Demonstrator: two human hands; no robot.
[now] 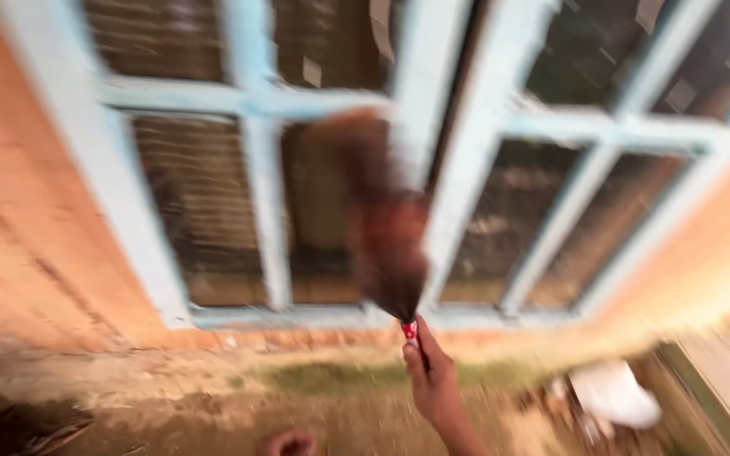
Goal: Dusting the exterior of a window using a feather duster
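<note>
My right hand [433, 380] grips the red handle [411, 331] of a brown feather duster [382, 228]. The duster's fluffy head points up and is blurred by motion against a pale blue window frame [264, 203], over its lower middle panes. Only a small curled part of my left hand [289, 442] shows at the bottom edge; whether it holds anything is not visible.
The window has several dark glass panes and sits in an orange-brown wall [35, 219]. A dirty ledge [213, 380] runs below it. A white object [614, 393] lies at the lower right, beside a dark heap at the lower left.
</note>
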